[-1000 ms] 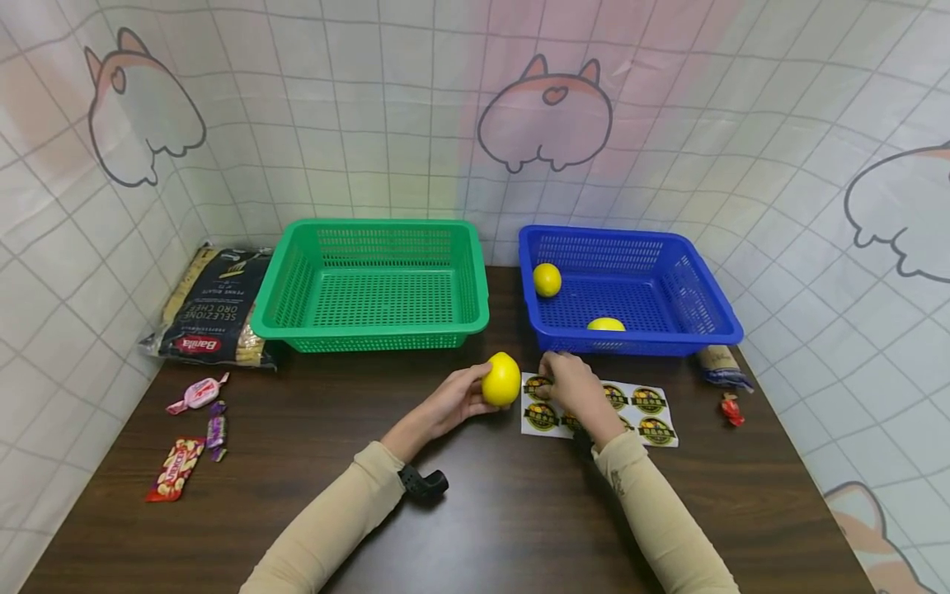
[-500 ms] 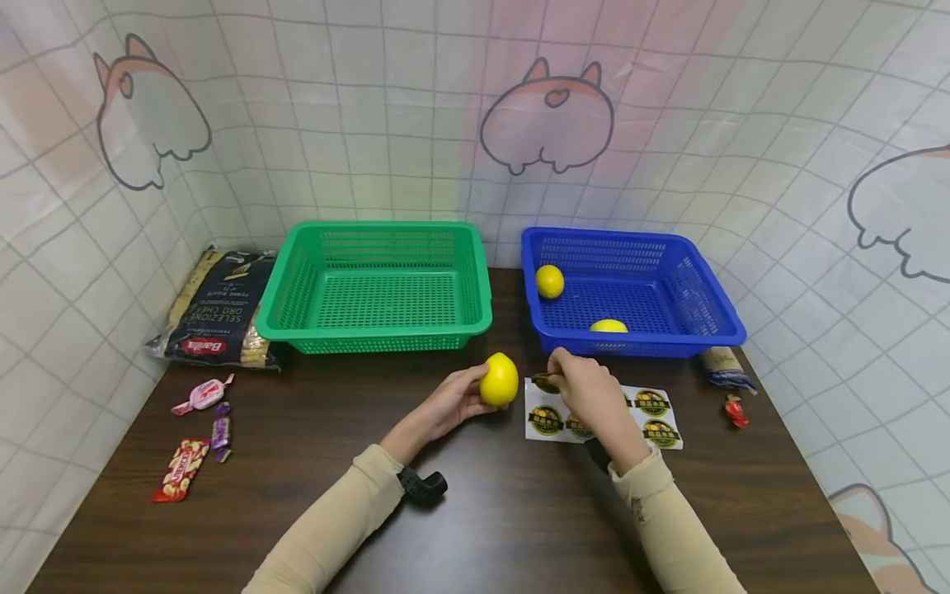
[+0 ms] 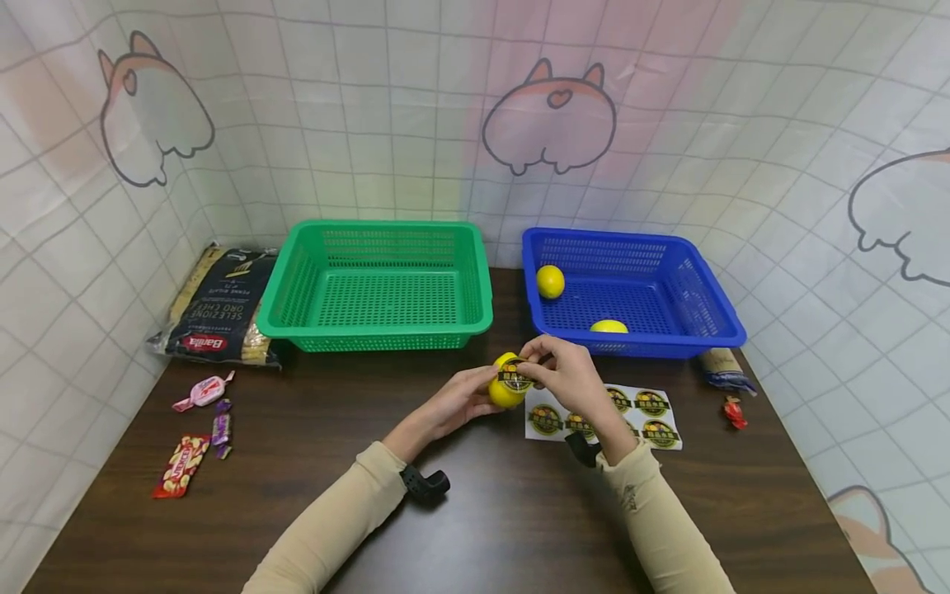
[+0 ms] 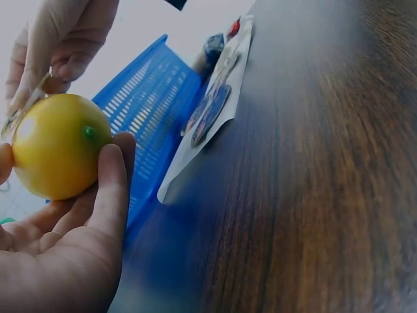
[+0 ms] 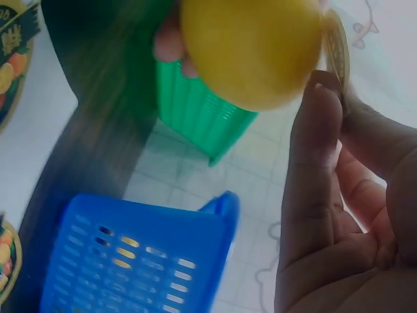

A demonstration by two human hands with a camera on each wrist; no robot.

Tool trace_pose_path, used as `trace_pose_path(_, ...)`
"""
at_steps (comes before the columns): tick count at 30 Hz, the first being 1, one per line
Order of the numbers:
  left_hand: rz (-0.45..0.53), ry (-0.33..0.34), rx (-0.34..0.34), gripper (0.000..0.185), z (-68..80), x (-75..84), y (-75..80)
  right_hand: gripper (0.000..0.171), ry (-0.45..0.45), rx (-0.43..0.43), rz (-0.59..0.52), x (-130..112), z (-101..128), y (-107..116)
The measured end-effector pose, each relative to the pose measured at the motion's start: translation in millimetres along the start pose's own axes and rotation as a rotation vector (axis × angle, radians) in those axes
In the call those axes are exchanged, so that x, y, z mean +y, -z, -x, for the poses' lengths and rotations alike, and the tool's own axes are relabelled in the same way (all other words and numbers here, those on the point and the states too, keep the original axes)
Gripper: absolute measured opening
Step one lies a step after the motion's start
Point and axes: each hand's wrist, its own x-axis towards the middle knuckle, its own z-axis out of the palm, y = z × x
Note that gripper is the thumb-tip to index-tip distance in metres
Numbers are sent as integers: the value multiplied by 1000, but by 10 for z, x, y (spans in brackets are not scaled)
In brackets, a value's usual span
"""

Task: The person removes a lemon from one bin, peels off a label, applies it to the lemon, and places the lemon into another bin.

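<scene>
My left hand (image 3: pixel 458 403) holds a yellow lemon (image 3: pixel 506 394) above the table, fingers curled round its side; a small green stem end shows on the lemon (image 4: pixel 63 147) in the left wrist view. Between thumb and finger, my right hand (image 3: pixel 575 381) pinches a round black-and-gold sticker (image 3: pixel 514 375) by its edge. The sticker lies against the lemon's face; in the right wrist view the sticker (image 5: pixel 337 52) appears edge-on beside the fruit. Under the right wrist is a white sticker sheet (image 3: pixel 545 435) with several printed labels, partly hidden by that arm.
A green basket (image 3: pixel 374 332) stands at the back left, a blue basket (image 3: pixel 638 340) with two lemons at the back right. A pasta bag (image 3: pixel 223 305), wrapped candies (image 3: pixel 202 393) and a red snack packet (image 3: pixel 181 466) lie left. A red candy (image 3: pixel 735 412) lies right.
My right hand has peeled a sticker from the sheet's upper left and moved it left onto the lemon. The left hand, gripping the lemon, has barely shifted.
</scene>
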Motion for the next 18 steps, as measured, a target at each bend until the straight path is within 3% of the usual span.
trace_pose_path(8,35,16,14,56,15,-14,-2,22,-55,43,56,52,-26,-77)
trace_pose_path(14,-2,15,-6,78,37,-8,-28,25,-55,67,140,55,-17,-119)
trace_pose_path(18,-50,-14,26,68,31,-18,-50,24,-40,57,127,71,-4,-154)
